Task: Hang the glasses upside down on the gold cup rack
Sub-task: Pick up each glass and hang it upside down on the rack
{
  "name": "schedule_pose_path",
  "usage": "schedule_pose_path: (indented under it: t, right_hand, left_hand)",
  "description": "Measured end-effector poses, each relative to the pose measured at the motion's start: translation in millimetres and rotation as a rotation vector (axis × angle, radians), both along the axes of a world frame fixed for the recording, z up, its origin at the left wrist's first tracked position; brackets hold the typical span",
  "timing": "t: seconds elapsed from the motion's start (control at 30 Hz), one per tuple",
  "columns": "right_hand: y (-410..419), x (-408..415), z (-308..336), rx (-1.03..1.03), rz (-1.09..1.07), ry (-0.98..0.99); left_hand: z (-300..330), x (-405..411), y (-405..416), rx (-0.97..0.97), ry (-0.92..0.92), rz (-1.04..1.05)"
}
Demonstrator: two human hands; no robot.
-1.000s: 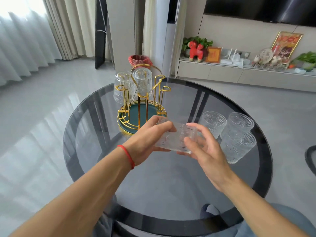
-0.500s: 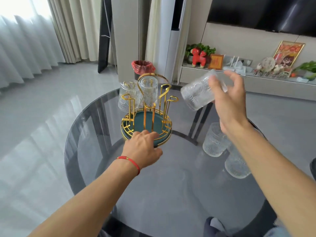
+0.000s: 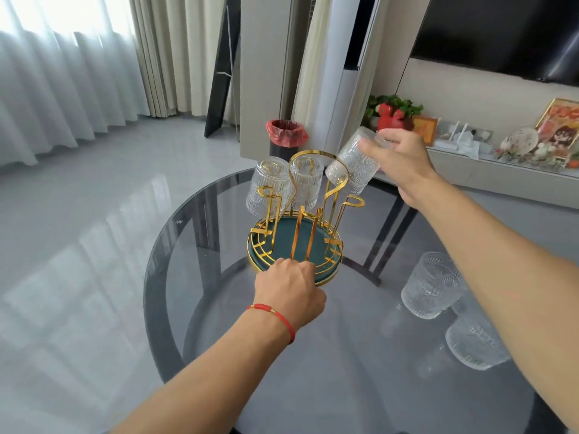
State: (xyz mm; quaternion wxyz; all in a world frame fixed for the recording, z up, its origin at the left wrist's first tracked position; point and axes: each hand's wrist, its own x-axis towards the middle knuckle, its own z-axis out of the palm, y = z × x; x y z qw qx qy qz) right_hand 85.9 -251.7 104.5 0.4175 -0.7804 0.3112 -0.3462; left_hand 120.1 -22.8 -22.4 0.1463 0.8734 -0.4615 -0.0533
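Observation:
The gold cup rack [image 3: 316,195] with a green round base stands near the far side of the round glass table [image 3: 344,355]. Two embossed clear glasses hang upside down on its far pegs, one on the left [image 3: 268,191] and one in the middle [image 3: 308,180]. My right hand [image 3: 398,161] holds a third glass [image 3: 352,166] by its base, tilted mouth-down over a peg at the rack's right. My left hand [image 3: 289,288] grips the near rim of the rack's base. Two more glasses [image 3: 430,285] [image 3: 474,343] stand upright on the table under my right forearm.
A bin with a red liner [image 3: 286,134] stands on the floor behind the table. A low cabinet with a red figurine [image 3: 391,115], plants and framed pictures runs along the right wall under a black screen. Curtains hang at the left.
My right hand has carried the glass left and down from beside the rack to its right peg. My left hand has moved onto the rim of the rack's base.

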Motion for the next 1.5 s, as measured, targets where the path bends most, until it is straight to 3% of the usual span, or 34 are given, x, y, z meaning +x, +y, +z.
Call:
schedule_pose_path:
  t: [0.13, 0.4, 0.73, 0.9, 1.13, 1.27, 1.4, 1.5]
  right_hand:
    - [1, 2, -9, 0.023, 0.117, 0.074]
    - [-3, 2, -26, 0.277, 0.348, 0.189]
    - [-11, 6, -24, 0.192, 0.481, 0.337]
    - [2, -23, -24, 0.154, 0.384, 0.268]
    - [38, -113, -39, -0.145, -0.039, 0.112]
    - [47, -158, -66, -0.412, -0.159, 0.447]
    - [42, -174, -89, -0.490, -0.174, 0.892]
    - [37, -178, -99, -0.461, -0.129, 0.884]
  left_hand:
    - [0, -2, 0, 0.007, -0.007, -0.008]
    - [2, 0, 1, 0.004, 0.014, 0.020]
    - [0, -2, -2, 0.006, -0.014, 0.039]
    - [3, -3, -1, -0.023, -0.028, 0.041]
    - [6, -26, -2, -0.075, -0.117, 0.026]
    - [1, -44, -6, -0.139, -0.076, -0.074]
    - [-1, -60, -9, -0.246, 0.075, -0.156]
    - [-3, -69, -8, -0.286, 0.114, -0.168]
